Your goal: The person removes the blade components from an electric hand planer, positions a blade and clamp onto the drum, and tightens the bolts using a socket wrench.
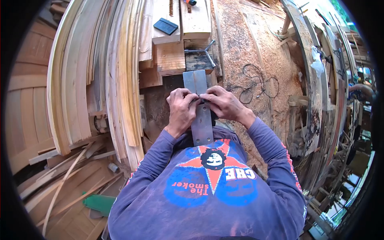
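A long flat metal sole points away from my body, with small holes in its near half. A lengthwise groove runs along its far part, and a black body shows at its right side; it looks like an upturned electric hand planer. My left hand is closed, thumb and fingers pinched together over the sole's middle. From the other side my right hand meets it, also pinched, the fingertips of both hands almost touching. Something small and dark lies between the fingertips, too covered to name.
Beyond the sole, a three-armed wrench lies on dark wood. A dark rectangular block rests on a timber beam. Long boards are stacked at left. A black cord coils over wood shavings at right.
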`<state>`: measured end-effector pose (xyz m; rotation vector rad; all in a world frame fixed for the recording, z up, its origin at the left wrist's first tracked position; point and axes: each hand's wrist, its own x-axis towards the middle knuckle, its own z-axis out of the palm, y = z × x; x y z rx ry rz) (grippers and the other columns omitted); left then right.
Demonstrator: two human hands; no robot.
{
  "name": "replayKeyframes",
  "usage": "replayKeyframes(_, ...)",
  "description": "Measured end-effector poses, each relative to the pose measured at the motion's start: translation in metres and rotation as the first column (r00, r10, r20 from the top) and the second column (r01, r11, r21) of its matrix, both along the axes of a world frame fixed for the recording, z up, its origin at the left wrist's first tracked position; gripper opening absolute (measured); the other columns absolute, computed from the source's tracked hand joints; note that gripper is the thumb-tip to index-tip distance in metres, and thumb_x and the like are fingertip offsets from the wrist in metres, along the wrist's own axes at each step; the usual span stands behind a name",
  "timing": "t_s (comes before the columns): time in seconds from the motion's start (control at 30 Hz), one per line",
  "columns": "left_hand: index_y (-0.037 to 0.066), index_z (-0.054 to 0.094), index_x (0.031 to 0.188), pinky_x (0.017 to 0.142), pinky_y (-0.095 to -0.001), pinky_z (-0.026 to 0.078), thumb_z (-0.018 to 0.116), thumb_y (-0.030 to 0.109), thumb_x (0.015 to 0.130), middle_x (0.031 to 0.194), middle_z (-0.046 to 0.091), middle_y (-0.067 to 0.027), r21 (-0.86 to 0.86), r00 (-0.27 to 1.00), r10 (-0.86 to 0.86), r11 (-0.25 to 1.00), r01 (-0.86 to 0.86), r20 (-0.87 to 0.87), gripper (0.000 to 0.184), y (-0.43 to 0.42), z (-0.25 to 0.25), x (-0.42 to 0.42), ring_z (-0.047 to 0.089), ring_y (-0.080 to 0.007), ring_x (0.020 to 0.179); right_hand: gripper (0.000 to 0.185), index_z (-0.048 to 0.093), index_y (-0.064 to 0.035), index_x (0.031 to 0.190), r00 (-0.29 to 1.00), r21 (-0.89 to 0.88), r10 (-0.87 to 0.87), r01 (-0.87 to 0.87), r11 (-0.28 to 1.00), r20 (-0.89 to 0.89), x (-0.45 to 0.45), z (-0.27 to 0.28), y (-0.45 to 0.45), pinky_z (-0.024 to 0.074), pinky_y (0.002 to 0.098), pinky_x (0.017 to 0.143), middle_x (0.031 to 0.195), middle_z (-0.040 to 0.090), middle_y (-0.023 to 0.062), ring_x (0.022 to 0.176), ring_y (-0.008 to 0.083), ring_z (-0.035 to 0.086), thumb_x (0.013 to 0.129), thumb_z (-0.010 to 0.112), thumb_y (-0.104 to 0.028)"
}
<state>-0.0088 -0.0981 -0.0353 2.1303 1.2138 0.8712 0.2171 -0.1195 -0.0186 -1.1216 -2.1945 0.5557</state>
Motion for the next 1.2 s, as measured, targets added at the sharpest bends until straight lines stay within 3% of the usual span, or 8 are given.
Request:
replayKeyframes(0.17,0.011,0.076,0.104,0.099,-0.0433,0.040,0.068,0.002,0.092,0.116,0.065,-0.0077,-0.065,0.999,-0.021,0.998,0.024,0.039,0.018,-0.002,0.005,0.000,0.056,-0.0309,0.116,0.019,0.068,-0.0008,0.098,0.999,-0.098,-0.051,0.051,0.994,0.006,0.002,-0.008,0.002,0.0597,0.0418,0.083,0.097,0.062,0.0150,0.093,0.0335,0.067,0.091,0.078,-0.016)
replayKeyframes(0.47,0.011,0.072,0.112,0.101,-0.0432,0.040,0.064,0.002,0.096,0.121,0.065,-0.0092,-0.058,0.995,0.085,0.995,-0.081,0.053,0.020,-0.002,0.004,0.004,0.056,-0.0315,0.117,0.029,0.070,-0.0014,0.102,0.986,-0.069,-0.130,0.123,0.990,-0.101,-0.001,-0.012,-0.004,0.0602,0.0411,0.090,0.122,0.065,0.0159,0.109,0.0336,0.069,0.088,0.084,-0.022)
replayKeyframes(0.6,0.010,0.072,0.112,0.101,-0.0430,0.040,0.064,0.003,0.097,0.121,0.066,-0.0095,-0.066,0.993,0.096,0.994,-0.092,0.061,0.019,-0.001,0.005,0.002,0.057,-0.0318,0.117,0.023,0.070,-0.0034,0.102,0.980,-0.225,-0.190,0.173,0.959,-0.058,-0.003,-0.009,-0.005,0.0590,0.0438,0.093,0.130,0.062,0.0150,0.110,0.0346,0.068,0.091,0.081,-0.020)
replayKeyframes(0.73,0.009,0.072,0.113,0.101,-0.0429,0.041,0.064,0.003,0.097,0.121,0.066,-0.0101,-0.052,0.993,0.106,0.993,-0.104,0.044,0.019,-0.001,0.007,-0.002,0.057,-0.0319,0.118,0.031,0.068,-0.0022,0.096,0.989,-0.009,-0.109,0.108,0.994,-0.100,-0.002,-0.005,-0.002,0.0588,0.0436,0.091,0.124,0.062,0.0148,0.114,0.0341,0.067,0.087,0.085,-0.026)
replayKeyframes(0.87,0.009,0.074,0.113,0.101,-0.0434,0.041,0.067,0.005,0.097,0.121,0.065,-0.0104,-0.017,0.996,0.080,0.997,-0.079,0.050,0.018,0.000,0.003,0.000,0.057,-0.0319,0.118,0.026,0.075,-0.0086,0.111,0.967,-0.338,-0.233,0.187,0.922,-0.103,-0.003,-0.017,-0.006,0.0588,0.0417,0.096,0.130,0.062,0.0148,0.121,0.0348,0.065,0.088,0.083,-0.020)
replayKeyframes(1.07,0.008,0.077,0.110,0.101,-0.0433,0.042,0.072,0.009,0.095,0.120,0.065,-0.0104,-0.009,0.995,0.100,0.995,-0.100,0.003,0.016,-0.002,0.007,0.005,0.057,-0.0315,0.118,0.026,0.066,-0.0022,0.096,0.984,0.009,-0.096,0.098,0.995,-0.149,-0.002,-0.009,-0.002,0.0582,0.0424,0.085,0.125,0.062,0.0148,0.103,0.0328,0.069,0.088,0.084,-0.019)
replayKeyframes(1.13,0.008,0.077,0.111,0.101,-0.0431,0.042,0.073,0.009,0.095,0.120,0.065,-0.0104,0.008,0.997,0.082,0.997,-0.082,-0.002,0.016,-0.001,0.005,0.007,0.057,-0.0314,0.118,0.026,0.068,-0.0023,0.101,0.961,-0.330,-0.233,0.174,0.928,-0.149,-0.006,-0.015,-0.005,0.0577,0.0427,0.092,0.125,0.062,0.0157,0.110,0.0337,0.067,0.087,0.083,-0.019)
replayKeyframes(1.2,0.008,0.077,0.111,0.101,-0.0430,0.041,0.073,0.009,0.095,0.120,0.065,-0.0104,0.019,0.997,0.074,0.997,-0.074,-0.010,0.017,0.000,0.006,0.008,0.057,-0.0313,0.118,0.026,0.068,-0.0018,0.093,0.961,-0.278,-0.248,0.207,0.938,-0.124,-0.006,-0.015,-0.004,0.0584,0.0399,0.089,0.122,0.063,0.0133,0.106,0.0307,0.068,0.085,0.087,-0.018)
